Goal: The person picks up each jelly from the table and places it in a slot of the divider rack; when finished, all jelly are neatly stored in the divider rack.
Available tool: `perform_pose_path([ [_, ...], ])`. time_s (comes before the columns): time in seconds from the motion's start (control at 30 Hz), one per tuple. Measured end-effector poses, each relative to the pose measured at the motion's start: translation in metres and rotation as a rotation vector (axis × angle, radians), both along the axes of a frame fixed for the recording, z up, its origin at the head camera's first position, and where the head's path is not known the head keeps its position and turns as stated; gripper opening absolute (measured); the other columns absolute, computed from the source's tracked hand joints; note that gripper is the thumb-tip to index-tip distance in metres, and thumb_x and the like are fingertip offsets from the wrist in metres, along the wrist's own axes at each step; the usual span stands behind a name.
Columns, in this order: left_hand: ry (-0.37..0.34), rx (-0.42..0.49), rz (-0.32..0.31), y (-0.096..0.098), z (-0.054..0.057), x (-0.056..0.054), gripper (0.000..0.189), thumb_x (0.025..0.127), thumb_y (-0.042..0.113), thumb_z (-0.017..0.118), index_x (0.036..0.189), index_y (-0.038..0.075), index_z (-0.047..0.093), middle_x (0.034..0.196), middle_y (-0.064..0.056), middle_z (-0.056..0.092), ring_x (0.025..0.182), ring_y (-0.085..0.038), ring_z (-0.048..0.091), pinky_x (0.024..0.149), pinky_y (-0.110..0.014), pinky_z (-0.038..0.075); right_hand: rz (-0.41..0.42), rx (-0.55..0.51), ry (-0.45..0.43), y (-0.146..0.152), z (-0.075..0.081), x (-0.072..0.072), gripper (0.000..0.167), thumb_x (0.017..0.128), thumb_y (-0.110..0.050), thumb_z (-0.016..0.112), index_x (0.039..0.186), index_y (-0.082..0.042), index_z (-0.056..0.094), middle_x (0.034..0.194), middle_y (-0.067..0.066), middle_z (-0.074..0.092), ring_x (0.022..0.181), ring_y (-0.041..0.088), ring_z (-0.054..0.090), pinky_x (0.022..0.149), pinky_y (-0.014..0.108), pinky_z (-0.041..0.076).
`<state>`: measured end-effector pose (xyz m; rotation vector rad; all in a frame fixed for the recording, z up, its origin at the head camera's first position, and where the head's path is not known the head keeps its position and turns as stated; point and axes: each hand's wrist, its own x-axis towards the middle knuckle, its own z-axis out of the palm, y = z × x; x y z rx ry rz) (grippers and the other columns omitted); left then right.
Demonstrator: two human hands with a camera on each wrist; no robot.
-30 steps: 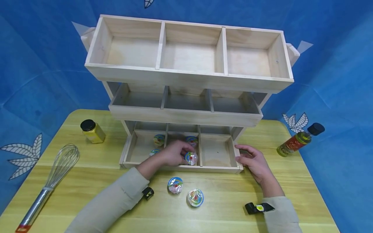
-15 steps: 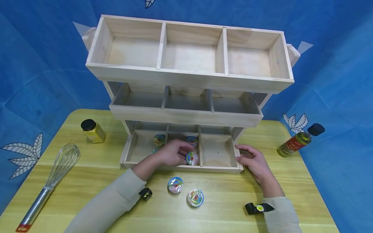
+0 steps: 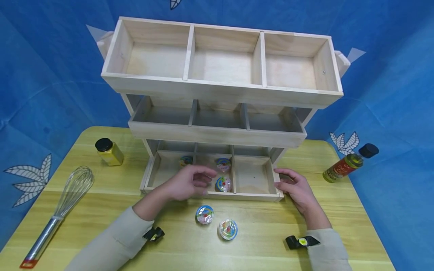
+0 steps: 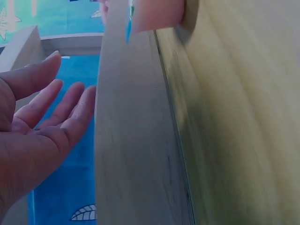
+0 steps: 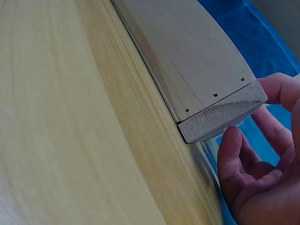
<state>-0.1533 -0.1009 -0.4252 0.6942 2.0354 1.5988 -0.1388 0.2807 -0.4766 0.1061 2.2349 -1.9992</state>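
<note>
In the head view a pale wooden rack (image 3: 217,137) has three tiers of compartments. My left hand (image 3: 188,182), palm sideways and fingers loosely bent, hovers over the bottom tier's front edge with nothing in it. Two small round cups with colourful printed lids, a front cup (image 3: 223,184) and a back cup (image 3: 223,165), sit in the middle bottom compartment, right of that hand. Another cup (image 3: 185,161) shows partly in the left compartment. My right hand (image 3: 295,188) holds the rack's lower right end, index finger at the upper edge and thumb lower, as the right wrist view's end panel (image 5: 222,112) shows.
Two more lidded cups, a left one (image 3: 205,215) and a right one (image 3: 228,229), lie on the wooden table (image 3: 257,252) before the rack. A whisk (image 3: 57,216) and a yellow jar (image 3: 109,152) are at left. An oil bottle (image 3: 349,163) stands at right.
My left hand has let go of the front cup in the middle compartment and drawn back to the left. My right hand has stayed at the rack's end.
</note>
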Motion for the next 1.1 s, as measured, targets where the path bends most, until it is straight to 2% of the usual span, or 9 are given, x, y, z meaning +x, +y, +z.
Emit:
perform_pose_path([
  [0.17, 0.001, 0.052, -0.020, -0.013, 0.003, 0.015, 0.056, 0.080, -0.017, 0.072, 0.133, -0.010, 0.055, 0.131, -0.020, 0.058, 0.119, -0.046, 0.054, 0.098, -0.035, 0.050, 0.004, -0.001, 0.003, 0.001, 0.001, -0.001, 0.049, 0.086, 0.001, 0.073, 0.132, 0.006, 0.056, 0.127, 0.019, 0.050, 0.101, 0.018, 0.058, 0.077, 0.027, 0.055],
  [0.37, -0.003, 0.074, -0.046, -0.019, -0.001, 0.036, 0.057, 0.078, -0.012, 0.078, 0.131, -0.007, 0.057, 0.129, -0.021, 0.060, 0.116, -0.041, 0.058, 0.097, -0.036, 0.050, 0.009, 0.001, 0.011, 0.001, 0.002, -0.001, 0.049, 0.087, 0.002, 0.072, 0.132, 0.007, 0.055, 0.126, 0.021, 0.050, 0.099, 0.017, 0.059, 0.077, 0.026, 0.055],
  [0.57, 0.091, 0.028, -0.013, -0.019, -0.011, 0.052, 0.055, 0.075, -0.001, 0.085, 0.126, -0.003, 0.062, 0.125, -0.018, 0.063, 0.111, -0.037, 0.062, 0.098, -0.041, 0.050, 0.009, 0.007, 0.005, 0.001, 0.003, -0.001, 0.050, 0.086, 0.001, 0.073, 0.132, 0.007, 0.055, 0.127, 0.018, 0.050, 0.100, 0.018, 0.057, 0.076, 0.026, 0.055],
  [0.7, 0.172, -0.029, 0.032, -0.017, -0.015, 0.059, 0.052, 0.076, 0.000, 0.085, 0.124, -0.002, 0.064, 0.122, -0.016, 0.065, 0.109, -0.032, 0.063, 0.098, -0.042, 0.050, 0.006, 0.007, 0.001, 0.001, 0.002, -0.001, 0.050, 0.086, 0.000, 0.074, 0.133, 0.007, 0.055, 0.130, 0.017, 0.049, 0.101, 0.018, 0.057, 0.077, 0.026, 0.054],
  [0.83, 0.226, -0.137, 0.054, -0.018, -0.023, 0.064, 0.053, 0.074, 0.002, 0.086, 0.124, 0.002, 0.066, 0.123, -0.006, 0.066, 0.111, -0.024, 0.062, 0.100, -0.041, 0.048, 0.008, 0.005, 0.001, 0.001, 0.001, 0.000, 0.051, 0.086, 0.000, 0.073, 0.133, 0.007, 0.055, 0.131, 0.017, 0.048, 0.101, 0.018, 0.057, 0.078, 0.026, 0.054],
  [0.93, 0.254, -0.195, 0.043, -0.018, -0.030, 0.067, 0.055, 0.072, 0.001, 0.086, 0.123, 0.005, 0.067, 0.125, 0.001, 0.065, 0.116, -0.019, 0.059, 0.102, -0.038, 0.046, 0.008, 0.006, 0.001, 0.000, 0.001, 0.000, 0.051, 0.086, 0.000, 0.073, 0.133, 0.007, 0.055, 0.131, 0.017, 0.049, 0.101, 0.018, 0.057, 0.077, 0.026, 0.054],
  [1.1, 0.270, -0.185, 0.011, -0.016, -0.039, 0.067, 0.055, 0.070, -0.001, 0.084, 0.122, 0.006, 0.067, 0.128, -0.002, 0.063, 0.119, -0.019, 0.056, 0.101, -0.033, 0.046, 0.002, 0.005, 0.001, 0.001, 0.000, 0.001, 0.050, 0.086, 0.000, 0.073, 0.133, 0.006, 0.056, 0.131, 0.016, 0.049, 0.101, 0.018, 0.057, 0.078, 0.026, 0.054],
])
